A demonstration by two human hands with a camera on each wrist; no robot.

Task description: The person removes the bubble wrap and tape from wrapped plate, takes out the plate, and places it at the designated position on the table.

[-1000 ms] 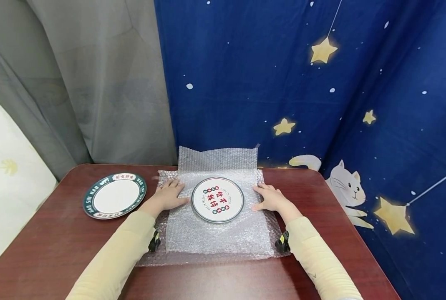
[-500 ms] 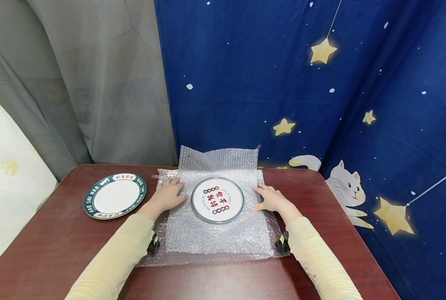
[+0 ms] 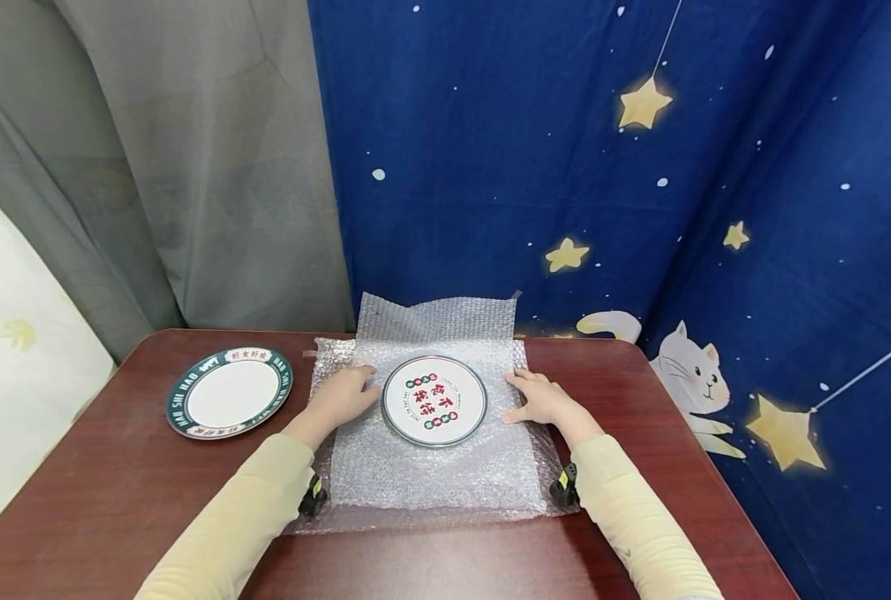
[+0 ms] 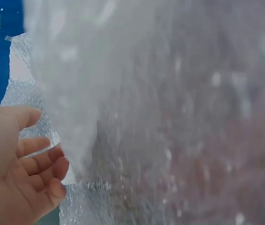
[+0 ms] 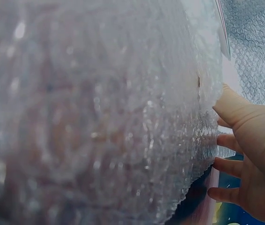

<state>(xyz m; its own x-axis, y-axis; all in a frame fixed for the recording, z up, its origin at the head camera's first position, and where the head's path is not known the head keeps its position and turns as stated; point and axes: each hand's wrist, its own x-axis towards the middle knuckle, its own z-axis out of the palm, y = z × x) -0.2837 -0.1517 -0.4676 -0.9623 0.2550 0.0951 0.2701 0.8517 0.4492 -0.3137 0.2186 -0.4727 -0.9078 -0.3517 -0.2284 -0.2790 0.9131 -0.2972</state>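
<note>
A round white plate [image 3: 434,400] with a dark rim and red lettering lies on layered sheets of bubble wrap [image 3: 437,479] in the head view. My left hand [image 3: 340,398] is over the wrap left of the plate, its fingertips near the rim. In the left wrist view that hand [image 4: 20,164] has loosely bent fingers, with nothing between them. Right of the plate, my right hand [image 3: 544,397] rests on the wrap's side with fingers spread. Blurred bubble wrap [image 5: 123,103] fills much of the right wrist view, the fingers reaching its edge.
To the left on the brown table [image 3: 115,492] lies a second plate [image 3: 182,398] with a green lettered rim. The wrap's far flap [image 3: 437,317] stands up at the table's back edge, before grey and blue curtains [image 3: 490,167]. Black wrist cameras [image 3: 313,496] sit under the sleeves.
My left hand has shifted slightly right and toward me, its fingers now more bent and turned toward the plate. The right hand and both plates have stayed put.
</note>
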